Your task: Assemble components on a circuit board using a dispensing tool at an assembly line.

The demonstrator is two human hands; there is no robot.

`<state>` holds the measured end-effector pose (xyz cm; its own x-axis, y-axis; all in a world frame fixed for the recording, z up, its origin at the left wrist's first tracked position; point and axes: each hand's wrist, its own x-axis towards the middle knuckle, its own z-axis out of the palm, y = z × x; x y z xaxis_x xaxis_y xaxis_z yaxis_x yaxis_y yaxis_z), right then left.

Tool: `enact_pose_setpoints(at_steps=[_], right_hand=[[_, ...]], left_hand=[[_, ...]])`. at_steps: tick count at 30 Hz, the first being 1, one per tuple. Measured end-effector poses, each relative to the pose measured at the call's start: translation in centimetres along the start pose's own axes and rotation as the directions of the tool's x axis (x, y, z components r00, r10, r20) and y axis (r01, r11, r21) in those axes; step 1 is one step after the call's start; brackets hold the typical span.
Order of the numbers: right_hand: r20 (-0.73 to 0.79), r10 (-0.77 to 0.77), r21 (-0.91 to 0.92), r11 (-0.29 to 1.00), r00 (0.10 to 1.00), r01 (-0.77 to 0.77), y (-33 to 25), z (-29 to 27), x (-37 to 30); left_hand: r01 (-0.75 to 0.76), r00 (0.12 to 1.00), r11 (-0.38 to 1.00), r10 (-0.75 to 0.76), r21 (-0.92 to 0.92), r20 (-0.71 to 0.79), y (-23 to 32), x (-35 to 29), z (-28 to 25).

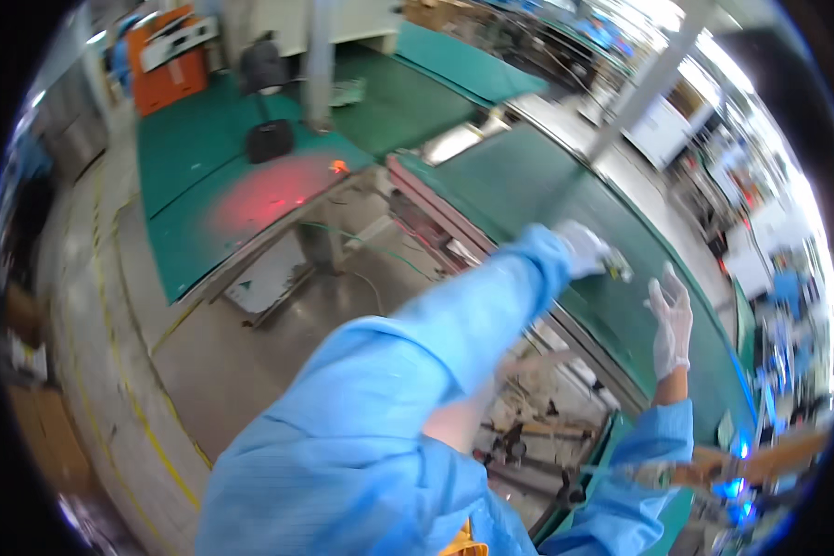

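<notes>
My left hand (582, 250), in a white glove, reaches far out over a green conveyor belt (537, 181). At its fingertips is a small pale, greenish piece (618, 268), too blurred to name; the fingers appear closed on it. To the right, my right hand (674, 324), also gloved in white, is raised above the same belt. Its fingers are stretched and apart, with nothing between them. Both forearms wear loose blue sleeves, and the left one hides part of the belt's near edge.
A green-topped table (195, 176) stands to the left, with a black stand (269, 139), an orange bin (169, 69) and a red glow on it. A metal post (319, 65) rises behind. Beneath the belt frame lie assorted parts (528, 417). Yellow lines (125, 371) mark the floor.
</notes>
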<state>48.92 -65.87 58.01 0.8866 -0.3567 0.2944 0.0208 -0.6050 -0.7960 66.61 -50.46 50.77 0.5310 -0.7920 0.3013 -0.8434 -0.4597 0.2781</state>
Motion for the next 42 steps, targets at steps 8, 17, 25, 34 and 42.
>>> enact_pose_setpoints(at_steps=[8,17,25,34,42], right_hand=[[-0.092,0.142,0.376,0.921,0.985,-0.098,-2.3,-6.7,-11.9],[-0.124,-0.145,0.663,0.724,0.982,0.191,-7.4,-2.1,-17.4],[-0.358,0.079,0.564,0.812,0.930,0.148,-10.8,2.9,-14.9],[-0.385,0.102,0.632,0.754,0.917,0.181,-12.9,6.4,-12.9],[-0.416,-0.058,0.588,0.744,0.907,0.317,-12.1,8.1,-11.2]], left_hand=[[-0.157,0.893,-0.103,-0.439,-0.982,-0.097,-7.6,-3.2,-3.0],[-0.257,0.938,-0.175,-0.281,-0.950,-0.202,-9.4,-17.2,-7.6],[0.108,0.898,0.531,-0.415,-0.840,-0.147,-10.6,-28.2,-12.5],[-0.023,0.749,-0.033,-0.663,-0.999,0.005,-14.2,-38.2,-16.7],[-0.129,0.719,-0.065,-0.693,-0.989,-0.048,-17.1,-42.0,-18.6]])
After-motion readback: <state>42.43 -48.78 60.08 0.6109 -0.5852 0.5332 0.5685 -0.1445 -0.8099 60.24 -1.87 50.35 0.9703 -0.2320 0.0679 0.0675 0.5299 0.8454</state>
